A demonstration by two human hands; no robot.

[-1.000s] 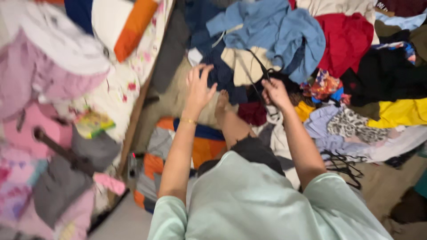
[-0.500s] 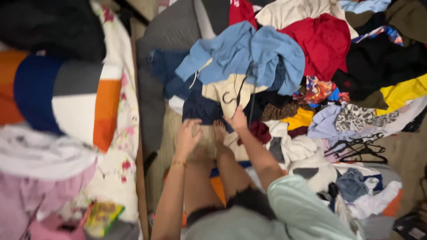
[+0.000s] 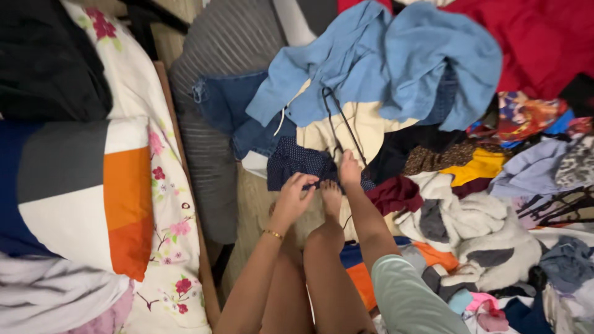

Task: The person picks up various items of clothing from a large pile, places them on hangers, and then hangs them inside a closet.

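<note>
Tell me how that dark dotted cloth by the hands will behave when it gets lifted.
The dark dotted cloth lies crumpled in soft folds, so it will probably droop and hang limp. It looks thin, so likely light. Its far edge sits against the jeans and cream garment, so it may drag on them. The left hand touches its near edge; the right hand is by a black hanger.

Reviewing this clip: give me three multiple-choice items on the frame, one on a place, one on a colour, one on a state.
1. Where is the navy dotted garment?
A. on the bed
B. on the floor, at the fingertips of the left hand
C. on a rack

2. What colour is the big garment over the black hanger?
A. light blue
B. green
C. pink

3. How is the right hand?
A. in a pocket
B. resting on the bed
C. at the hanger's lower end

Answers: 1 B, fingertips meet its edge; 2 A, blue cloth drapes the wire; 3 C, the wire runs to it.
</note>
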